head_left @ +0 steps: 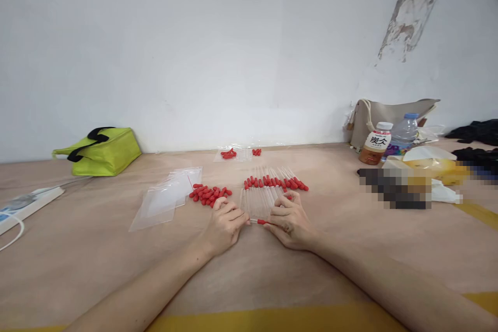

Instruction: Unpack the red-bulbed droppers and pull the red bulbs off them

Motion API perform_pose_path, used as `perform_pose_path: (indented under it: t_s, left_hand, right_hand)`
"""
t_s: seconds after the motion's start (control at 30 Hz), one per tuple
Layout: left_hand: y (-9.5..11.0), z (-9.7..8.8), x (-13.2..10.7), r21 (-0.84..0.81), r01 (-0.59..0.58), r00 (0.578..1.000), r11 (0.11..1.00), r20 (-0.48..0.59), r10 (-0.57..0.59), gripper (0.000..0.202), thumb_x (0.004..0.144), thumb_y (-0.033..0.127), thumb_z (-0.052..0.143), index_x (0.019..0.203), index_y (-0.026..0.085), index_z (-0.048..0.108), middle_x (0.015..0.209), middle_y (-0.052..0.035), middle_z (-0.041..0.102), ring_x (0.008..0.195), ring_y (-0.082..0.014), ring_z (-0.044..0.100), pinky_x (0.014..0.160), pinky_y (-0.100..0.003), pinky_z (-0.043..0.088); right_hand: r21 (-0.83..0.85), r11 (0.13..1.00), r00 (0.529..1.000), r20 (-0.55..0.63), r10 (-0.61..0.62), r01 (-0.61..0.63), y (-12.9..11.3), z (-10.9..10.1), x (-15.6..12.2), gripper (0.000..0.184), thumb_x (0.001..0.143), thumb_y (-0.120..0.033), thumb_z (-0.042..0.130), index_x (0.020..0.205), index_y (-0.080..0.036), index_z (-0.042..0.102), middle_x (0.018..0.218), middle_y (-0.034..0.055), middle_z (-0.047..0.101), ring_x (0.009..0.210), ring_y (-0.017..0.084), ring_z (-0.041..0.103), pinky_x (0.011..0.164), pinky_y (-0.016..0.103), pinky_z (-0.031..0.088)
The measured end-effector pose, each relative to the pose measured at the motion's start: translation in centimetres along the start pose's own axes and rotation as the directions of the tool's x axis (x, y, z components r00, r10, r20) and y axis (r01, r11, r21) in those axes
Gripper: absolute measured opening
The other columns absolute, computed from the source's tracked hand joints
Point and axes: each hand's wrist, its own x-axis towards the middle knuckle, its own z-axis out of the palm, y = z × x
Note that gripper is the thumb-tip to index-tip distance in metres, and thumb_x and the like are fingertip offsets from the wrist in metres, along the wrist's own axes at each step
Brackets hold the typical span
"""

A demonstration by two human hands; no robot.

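My left hand (229, 222) pinches a thin clear tube, mostly hidden in the fingers. A red rubber bulb (261, 221) sits at the tube's right end, and my right hand (288, 222) grips that bulb between thumb and fingers. Just beyond both hands lies a row of bare clear tubes (257, 202). Behind this row, several tubes with red bulbs (268, 181) are lined up side by side, bulbs toward me. Loose red bulbs (208, 194) form a pile beyond my left hand. How far the tube goes into the bulb, I cannot tell.
Clear plastic bags (163, 199) lie left of the pile. More red bulbs (229, 153) rest on clear plastic near the wall. A green bag (112, 153) and a power strip (31, 210) are at left. A drink bottle (374, 145) and a water bottle (404, 132) stand at right.
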Motion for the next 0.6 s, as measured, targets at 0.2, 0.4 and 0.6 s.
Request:
perform_pose_path:
  t_s: [0.2, 0.4, 0.6]
  left_hand:
    - [0.2, 0.0, 0.2, -0.021, 0.003, 1.0, 1.0, -0.003, -0.003, 0.019, 0.085, 0.016, 0.042, 0.079, 0.02, 0.06, 0.063, 0.0003, 0.061, 0.066, -0.0132, 0.05, 0.074, -0.034, 0.03]
    - [-0.4, -0.3, -0.4, -0.04, 0.036, 0.999, 0.999, -0.018, -0.036, 0.022, 0.084, 0.014, 0.04, 0.078, 0.019, 0.06, 0.064, -0.0014, 0.062, 0.066, -0.0143, 0.052, 0.071, -0.034, 0.033]
    - [-2.0, 0.4, -1.7, -0.105, 0.189, 0.978, 0.976, -0.074, -0.197, 0.021, 0.087, 0.018, 0.04, 0.093, 0.018, 0.059, 0.078, -0.0046, 0.06, 0.073, -0.0143, 0.054, 0.068, -0.027, 0.043]
  right_hand:
    - [0.042, 0.999, 1.0, 0.023, 0.014, -0.015, -0.1, 0.0, 0.0, 0.023, 0.082, -0.024, 0.047, 0.062, -0.018, 0.058, 0.059, -0.0012, 0.055, 0.072, 0.014, 0.044, 0.083, 0.04, 0.022]
    - [0.067, 0.997, 0.999, 0.021, 0.043, -0.044, 0.5, -0.4, -0.7, 0.02, 0.082, -0.027, 0.047, 0.068, -0.02, 0.061, 0.061, -0.0006, 0.055, 0.071, 0.014, 0.046, 0.085, 0.041, 0.025]
    - [0.242, 0.947, 0.956, -0.153, 0.252, -0.211, 3.0, -0.7, -1.4, 0.019, 0.083, -0.028, 0.047, 0.09, -0.021, 0.064, 0.075, 0.004, 0.058, 0.073, 0.015, 0.052, 0.071, 0.031, 0.04]
